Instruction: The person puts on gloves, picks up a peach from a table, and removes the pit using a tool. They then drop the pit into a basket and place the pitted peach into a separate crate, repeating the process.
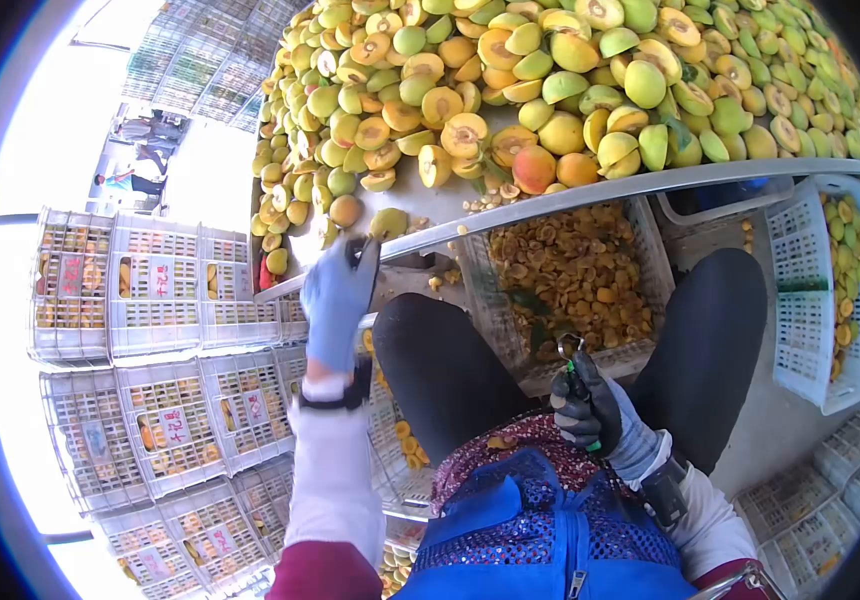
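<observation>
My left hand (338, 290), in a light blue glove with dark fingertips, is at the near metal edge of the sorting table (430, 236). Its fingers are blurred, right beside a greenish apricot-like fruit (388, 223) lying on the table. Between my knees, my right hand (590, 405), in a grey and black glove, is closed around a green-handled tool (572, 366) with a curved metal loop at its tip. Heaped across the table are yellow-green and orange fruits (465, 133), many of them cut open and showing brown centres.
Below the table edge, a crate (655, 250) holds brownish fruit scraps (580, 275). To my right stands a white crate (800, 340) of fruit. Stacked plastic crates (160, 335) filled with fruit line my left side. People (140, 170) are far off at the upper left.
</observation>
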Available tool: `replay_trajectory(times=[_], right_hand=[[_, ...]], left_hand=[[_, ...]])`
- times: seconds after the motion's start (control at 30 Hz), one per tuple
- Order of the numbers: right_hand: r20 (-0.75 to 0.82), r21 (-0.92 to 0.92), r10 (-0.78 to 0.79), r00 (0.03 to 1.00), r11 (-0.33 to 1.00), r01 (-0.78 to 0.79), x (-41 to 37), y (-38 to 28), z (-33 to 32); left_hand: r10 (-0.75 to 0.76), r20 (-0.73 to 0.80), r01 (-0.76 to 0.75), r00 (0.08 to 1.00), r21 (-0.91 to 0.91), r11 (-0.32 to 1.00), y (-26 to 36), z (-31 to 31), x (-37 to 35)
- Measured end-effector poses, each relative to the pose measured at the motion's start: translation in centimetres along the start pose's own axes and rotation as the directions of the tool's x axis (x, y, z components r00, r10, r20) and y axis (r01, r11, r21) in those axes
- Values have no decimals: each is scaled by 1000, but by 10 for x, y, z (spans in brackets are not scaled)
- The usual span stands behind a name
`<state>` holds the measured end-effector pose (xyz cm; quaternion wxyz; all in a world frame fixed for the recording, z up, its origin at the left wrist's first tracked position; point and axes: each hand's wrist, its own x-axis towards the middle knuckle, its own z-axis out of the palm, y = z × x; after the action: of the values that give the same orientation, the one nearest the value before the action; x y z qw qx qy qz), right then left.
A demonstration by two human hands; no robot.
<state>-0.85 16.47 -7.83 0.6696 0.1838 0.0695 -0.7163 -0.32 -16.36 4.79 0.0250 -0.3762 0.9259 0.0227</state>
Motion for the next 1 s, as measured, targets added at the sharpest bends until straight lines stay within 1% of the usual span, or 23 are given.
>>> replay_trajectory(times=[0.03,0.07,0.1,0.17,0.2,0.23,0.27,0.3,0.37,0.4,0.43,0.47,0.5,0.57,0.6,0.7,0.73,0.8,0.83,0.87,0.93,0.97,1.0], right_hand=[[-57,-4,-18,998,1000,18,0,-2,-3],[-121,1,-36,992,999,36,0,-5,-7],[-123,2,-62,990,998,63,1,-7,-8],[-128,4,-119,985,993,120,1,-11,-12],[-175,-43,-134,975,991,128,0,-13,-8],[-222,-88,-149,964,987,133,-3,-15,-1],[-265,-136,-169,949,981,137,-4,-18,7],[-317,-260,-233,919,954,152,-4,-19,13],[-395,-500,-363,844,856,134,-3,-18,23],[-311,-475,-425,850,844,248,0,-12,20],[-229,-439,-489,842,824,359,5,-5,12],[-149,-396,-555,819,792,465,7,1,9],[-64,-578,-593,802,678,455,4,-2,20],[118,-845,-611,782,352,403,-3,-12,53],[227,-926,-687,690,68,372,-1,-8,54],[344,-938,-716,607,-283,198,-4,-3,54],[229,-973,-672,704,-175,149,-7,-4,59],[218,-969,-656,722,-231,83,-13,-1,62],[213,-964,-649,731,-259,50,-15,1,62],[233,-964,-666,709,-254,78,-16,3,62],[272,-959,-698,662,-251,130,-18,5,60],[218,-975,-739,637,-144,166,-16,7,56],[159,-978,-774,613,-38,205,-12,7,52]], left_hand=[[-9,70,1,998,112,994,13,1,26],[41,140,-66,989,174,983,8,33,68],[89,197,-134,976,228,964,-6,65,104],[163,253,-209,954,164,964,-16,76,135],[166,302,-194,939,64,979,-2,63,134],[209,305,-165,929,-162,973,-9,71,137],[283,243,-125,928,-514,849,-7,73,127],[329,160,-76,931,-795,602,1,67,104],[314,264,138,912,-919,370,35,30,40],[360,304,280,882,-953,118,48,29,9],[414,326,413,850,-900,-138,60,32,-17],[449,336,439,828,-887,-146,67,36,-39],[484,343,464,805,-873,-153,75,40,-58],[511,349,513,785,-830,-221,94,46,-88],[489,337,515,804,-807,-290,101,52,-103],[345,454,570,821,-655,-496,108,64,-124],[267,442,513,857,-786,-345,108,71,-128],[196,345,371,918,-922,-111,109,71,-133],[171,287,289,943,-957,16,109,71,-135],[190,276,270,942,-961,56,110,66,-136],[180,197,181,964,-978,101,108,66,-139],[174,157,137,972,-983,123,107,65,-141],[189,146,125,971,-985,117,107,63,-143]])
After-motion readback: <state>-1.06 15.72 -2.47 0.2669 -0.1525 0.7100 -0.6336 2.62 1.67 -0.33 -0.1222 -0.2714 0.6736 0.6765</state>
